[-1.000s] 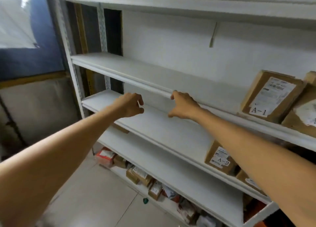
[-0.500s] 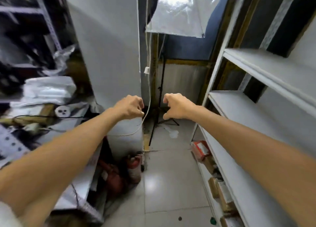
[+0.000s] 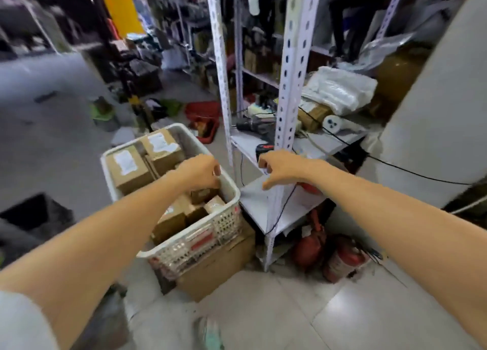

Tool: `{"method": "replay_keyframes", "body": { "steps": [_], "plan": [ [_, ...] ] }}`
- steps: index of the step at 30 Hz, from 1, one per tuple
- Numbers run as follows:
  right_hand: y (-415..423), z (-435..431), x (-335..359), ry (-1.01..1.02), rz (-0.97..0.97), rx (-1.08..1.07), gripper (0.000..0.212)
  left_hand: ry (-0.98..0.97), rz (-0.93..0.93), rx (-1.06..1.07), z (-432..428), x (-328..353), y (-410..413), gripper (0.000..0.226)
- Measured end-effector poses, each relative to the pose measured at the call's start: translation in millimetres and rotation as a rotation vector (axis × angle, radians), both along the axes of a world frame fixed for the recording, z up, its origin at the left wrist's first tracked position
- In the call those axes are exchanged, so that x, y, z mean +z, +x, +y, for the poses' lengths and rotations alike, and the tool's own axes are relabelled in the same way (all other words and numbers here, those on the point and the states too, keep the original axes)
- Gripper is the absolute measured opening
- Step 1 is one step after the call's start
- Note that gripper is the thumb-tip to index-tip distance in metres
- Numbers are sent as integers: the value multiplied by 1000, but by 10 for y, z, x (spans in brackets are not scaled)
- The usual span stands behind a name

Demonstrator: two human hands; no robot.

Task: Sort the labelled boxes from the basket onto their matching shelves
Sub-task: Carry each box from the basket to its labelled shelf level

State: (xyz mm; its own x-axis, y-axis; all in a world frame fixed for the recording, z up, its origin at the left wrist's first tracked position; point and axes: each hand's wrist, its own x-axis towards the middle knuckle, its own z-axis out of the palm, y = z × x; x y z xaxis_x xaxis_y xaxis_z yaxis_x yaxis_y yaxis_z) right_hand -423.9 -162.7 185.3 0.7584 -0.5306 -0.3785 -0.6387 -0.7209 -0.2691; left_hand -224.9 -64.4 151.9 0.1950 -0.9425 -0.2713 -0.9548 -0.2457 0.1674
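Cluttered storeroom aisle with pale floor tiles around me, and the white perforated plastic basket (image 3: 189,244) sits on a flat brown cardboard carton (image 3: 218,268), its long axis running away from me toward the upper left. Brown cardboard boxes with white labels (image 3: 147,160) fill that basket, labels facing up, so I judge most of the sorting remains. My left hand (image 3: 203,173) hovers over the basket's right rim, fingers loosely curled, holding nothing. My right hand (image 3: 279,170), just right of the basket, is half open and empty
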Motion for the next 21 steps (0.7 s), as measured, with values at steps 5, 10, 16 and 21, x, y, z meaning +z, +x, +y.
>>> {"method": "replay_keyframes", "body": {
  "steps": [5,10,16,21],
  "plan": [
    [1038,194,-148,27,-11,180,58,29,14,159,431,-133,742,35],
    [1865,262,-284,37,-2,233,57,35,42,223,475,-267,1276,33],
    [2670,22,-540,3,55,223,61,16,96,309,437,-532,2035,31],
    [3041,-178,-819,57,78,183,57,91,181,382,467,-876,2485,38]
  ]
}}
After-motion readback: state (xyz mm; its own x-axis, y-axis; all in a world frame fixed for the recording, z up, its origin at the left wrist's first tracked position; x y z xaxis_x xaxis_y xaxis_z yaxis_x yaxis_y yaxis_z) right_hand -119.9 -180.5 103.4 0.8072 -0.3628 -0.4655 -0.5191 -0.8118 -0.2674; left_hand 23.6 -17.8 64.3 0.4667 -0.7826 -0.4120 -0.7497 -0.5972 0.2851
